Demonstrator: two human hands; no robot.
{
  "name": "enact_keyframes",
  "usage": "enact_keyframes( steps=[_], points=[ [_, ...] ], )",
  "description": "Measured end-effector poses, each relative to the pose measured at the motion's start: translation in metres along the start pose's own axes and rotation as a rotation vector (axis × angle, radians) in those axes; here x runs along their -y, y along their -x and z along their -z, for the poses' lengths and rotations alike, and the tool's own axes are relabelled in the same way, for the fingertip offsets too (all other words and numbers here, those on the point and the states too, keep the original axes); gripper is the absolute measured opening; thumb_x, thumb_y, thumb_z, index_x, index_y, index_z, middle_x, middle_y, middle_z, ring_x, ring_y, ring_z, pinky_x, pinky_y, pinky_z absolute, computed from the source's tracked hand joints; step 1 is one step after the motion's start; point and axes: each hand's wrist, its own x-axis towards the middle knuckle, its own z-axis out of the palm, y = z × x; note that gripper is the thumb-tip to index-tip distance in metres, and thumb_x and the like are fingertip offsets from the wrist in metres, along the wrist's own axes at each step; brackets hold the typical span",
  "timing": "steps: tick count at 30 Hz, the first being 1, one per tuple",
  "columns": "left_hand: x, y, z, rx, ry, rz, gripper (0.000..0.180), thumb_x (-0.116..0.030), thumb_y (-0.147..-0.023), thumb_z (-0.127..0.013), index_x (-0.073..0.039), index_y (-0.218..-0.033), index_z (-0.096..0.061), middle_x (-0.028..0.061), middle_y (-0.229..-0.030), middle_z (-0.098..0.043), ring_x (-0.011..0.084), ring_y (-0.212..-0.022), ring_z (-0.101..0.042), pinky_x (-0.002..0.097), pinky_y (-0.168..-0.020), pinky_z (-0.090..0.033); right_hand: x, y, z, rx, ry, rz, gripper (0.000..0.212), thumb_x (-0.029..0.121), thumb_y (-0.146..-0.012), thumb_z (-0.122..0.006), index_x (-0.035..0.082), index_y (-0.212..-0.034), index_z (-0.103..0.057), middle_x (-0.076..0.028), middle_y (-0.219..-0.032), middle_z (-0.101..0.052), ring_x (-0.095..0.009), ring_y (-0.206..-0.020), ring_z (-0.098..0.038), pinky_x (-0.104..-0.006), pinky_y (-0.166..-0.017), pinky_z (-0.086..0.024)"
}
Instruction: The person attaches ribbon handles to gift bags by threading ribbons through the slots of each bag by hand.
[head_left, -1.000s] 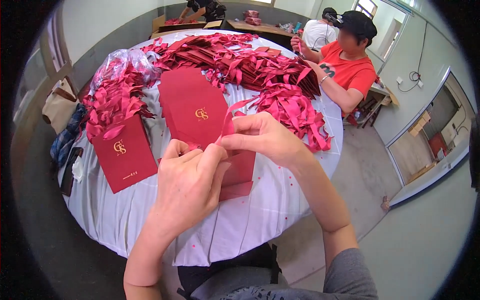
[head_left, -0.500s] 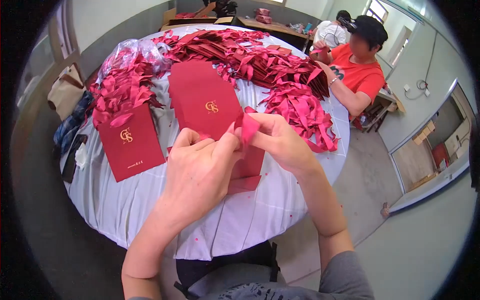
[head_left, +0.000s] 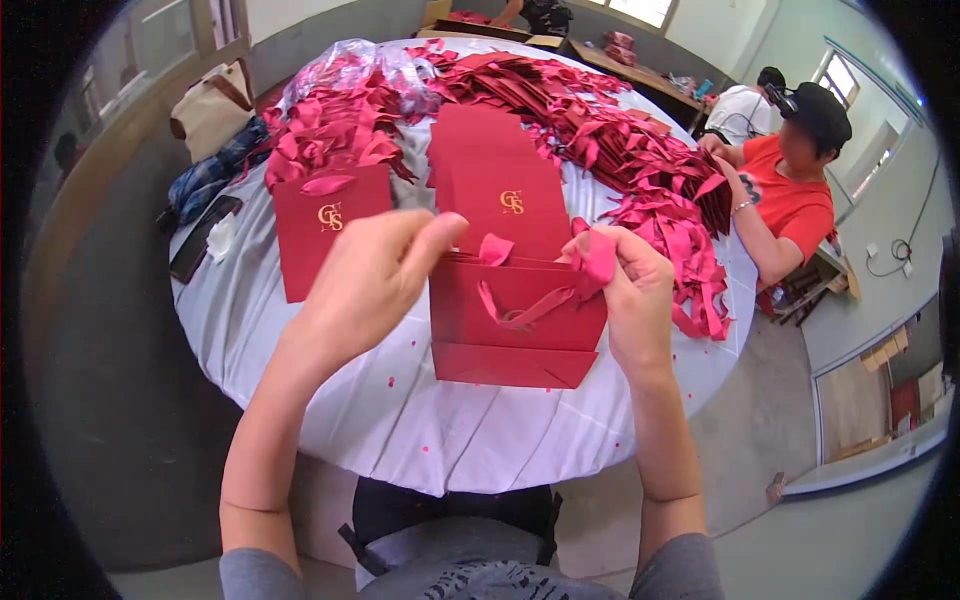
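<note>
A red paper gift bag (head_left: 480, 335) stands before me, its folded bottom toward me and a pink ribbon handle (head_left: 521, 317) looping over its front. At its upper right corner, my right hand (head_left: 637, 290) is closed, pinching the pink ribbon (head_left: 597, 258) between thumb and fingers. My left hand (head_left: 375, 275) hovers by the bag's upper left corner, thumb stretched out, nothing visible in it; its other fingers are partly hidden. Just behind lies a stack of flat red bags (head_left: 490, 165) with a gold emblem. Another red gift bag (head_left: 333, 245) lies to the left.
A white cloth (head_left: 350, 400) covers the round table. Heaped red bags and ribbons (head_left: 600, 150) curve along its far side. A clear plastic bag (head_left: 345, 75), a phone-like dark object (head_left: 203, 240) and a crumpled tissue (head_left: 222, 238) are at left. A person in orange (head_left: 790, 200) works at right.
My hands were together at the ribbon; now the left has come away leftward and the right holds the ribbon. The bag's front shows more. The whole view has shifted.
</note>
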Motion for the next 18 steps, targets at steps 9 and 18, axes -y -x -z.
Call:
enact_keyframes(
  steps=[9, 18],
  points=[
    [0.001, -0.022, -0.012, 0.376, 0.55, 0.13, 0.033, -0.027, -0.089, -0.062, 0.004, -0.093, -0.069, 0.0001, -0.083, -0.067, 0.005, -0.073, -0.057, 0.0222, -0.067, -0.046, -0.003, 0.004, -0.003, 0.039, 0.01, -0.005, 0.011, 0.004, -0.091, -0.051, -0.003, -0.09, -0.06, -0.005, -0.085, -0.064, -0.01, -0.077, -0.061, -0.0222, -0.071, -0.048],
    [-0.018, -0.039, -0.029, 0.173, 0.015, -0.136, 0.022, -0.015, -0.085, -0.062, 0.006, -0.078, -0.06, 0.0044, -0.056, -0.05, 0.0043, -0.056, -0.045, 0.0256, -0.05, -0.038, -0.012, 0.012, -0.006, -0.018, 0.204, 0.176, 0.012, 0.0, -0.093, -0.048, -0.003, -0.094, -0.059, -0.004, -0.085, -0.064, -0.008, -0.075, -0.059, -0.0203, -0.07, -0.046]
  ],
)
